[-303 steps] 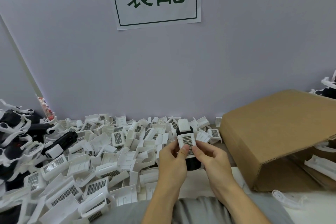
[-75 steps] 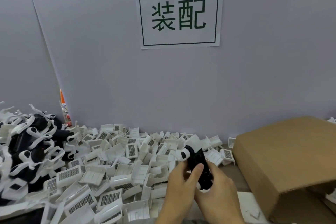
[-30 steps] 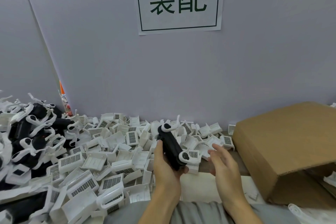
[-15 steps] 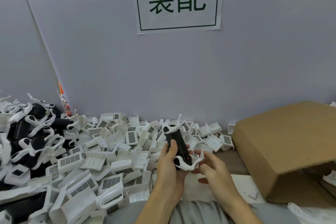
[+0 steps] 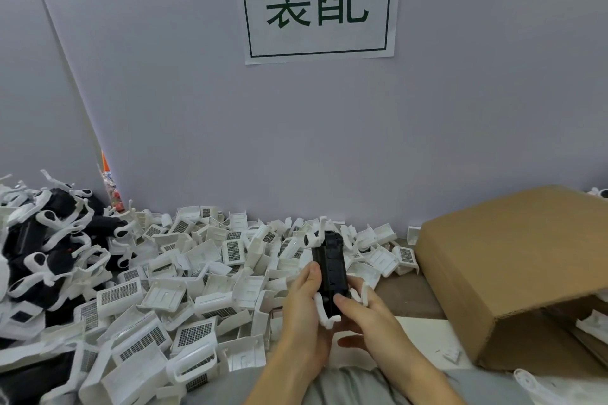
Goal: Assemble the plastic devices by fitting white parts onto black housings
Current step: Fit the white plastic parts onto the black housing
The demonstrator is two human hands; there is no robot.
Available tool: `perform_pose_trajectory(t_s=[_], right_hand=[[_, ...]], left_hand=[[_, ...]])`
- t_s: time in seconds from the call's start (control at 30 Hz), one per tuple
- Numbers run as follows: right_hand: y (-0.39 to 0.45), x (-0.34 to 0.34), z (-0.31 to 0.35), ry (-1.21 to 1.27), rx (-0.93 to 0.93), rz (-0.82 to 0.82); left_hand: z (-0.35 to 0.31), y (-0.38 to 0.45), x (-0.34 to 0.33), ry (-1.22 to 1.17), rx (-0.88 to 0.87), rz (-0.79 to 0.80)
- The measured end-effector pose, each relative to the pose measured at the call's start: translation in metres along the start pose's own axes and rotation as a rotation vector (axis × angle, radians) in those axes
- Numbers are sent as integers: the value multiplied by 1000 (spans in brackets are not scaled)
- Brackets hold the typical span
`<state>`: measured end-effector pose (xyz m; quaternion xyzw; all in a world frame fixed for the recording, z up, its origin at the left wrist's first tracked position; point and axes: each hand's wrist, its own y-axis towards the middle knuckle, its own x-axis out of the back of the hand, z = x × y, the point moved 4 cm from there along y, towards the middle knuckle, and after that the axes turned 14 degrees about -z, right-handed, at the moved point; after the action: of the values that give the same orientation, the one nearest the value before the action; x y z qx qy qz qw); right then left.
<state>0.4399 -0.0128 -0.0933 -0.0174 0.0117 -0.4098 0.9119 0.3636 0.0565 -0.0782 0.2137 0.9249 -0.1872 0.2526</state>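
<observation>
— Where is the housing right now?

— I have the black housing [image 5: 330,265] up off the bench, above its near edge, roughly midway along. My left hand [image 5: 304,309] is curled round its left side, thumb laid along the edge. It stands nearly upright, its long axis running away from me toward the wall.

— And the white part?

— One white clip [image 5: 312,238] already sits at the far top end. A second white clip [image 5: 324,312] is at the near bottom end, and my right hand [image 5: 362,319] pinches it there, thumb on the black face, fingers curled below. Whether it is fully seated I cannot tell; the hands cover the joint.

— So what does the next move turn on?

— On that long axis, I think. The clip lies at the end nearest me, right between both hands, so any push would have to run along the housing toward the wall, with the left hand bracing. The right hand is the nearer one to the clip.

— What surrounds you?

— A heap of white grille parts [image 5: 184,289] spreads from the middle to the left edge of the bench, finished units [image 5: 49,250] pile up at the far left corner, and a cardboard box [image 5: 513,266] lies at the right edge.
</observation>
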Motion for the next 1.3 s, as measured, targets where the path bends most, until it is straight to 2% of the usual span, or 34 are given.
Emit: perform_pose_trajectory(t_s=[0.43, 0.67, 1.03, 1.3], right_hand=[[3, -2, -4, 10, 9, 72], [6, 2, -10, -19, 15, 49], [2, 1, -6, 18, 0, 73], [4, -1, -7, 41, 9, 127]], left_hand=[[0, 1, 3, -27, 17, -21], [-1, -1, 0, 9, -24, -13], [0, -6, -1, -17, 61, -41], [0, -5, 2, -40, 54, -49]])
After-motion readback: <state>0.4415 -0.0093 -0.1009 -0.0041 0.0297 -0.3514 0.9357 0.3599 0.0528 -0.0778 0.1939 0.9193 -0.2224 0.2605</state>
